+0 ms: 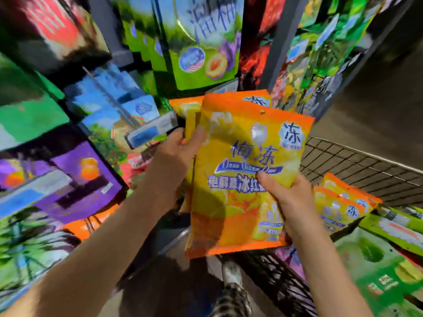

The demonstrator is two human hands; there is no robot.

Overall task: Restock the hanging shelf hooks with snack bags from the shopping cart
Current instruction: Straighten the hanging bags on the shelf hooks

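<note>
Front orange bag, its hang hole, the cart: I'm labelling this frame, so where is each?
Front orange bag (247,161): head view, middle of its printed face.
Hang hole (262,112): head view, bag's orange top band.
Cart (357,164): head view, wire wall.

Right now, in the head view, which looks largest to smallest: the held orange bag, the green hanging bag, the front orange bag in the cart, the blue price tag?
1. Held orange bag: largest, though nearest the camera.
2. Green bag, cut off at the top.
3. Cart bag, partly hidden.
4. Price tag.
</note>
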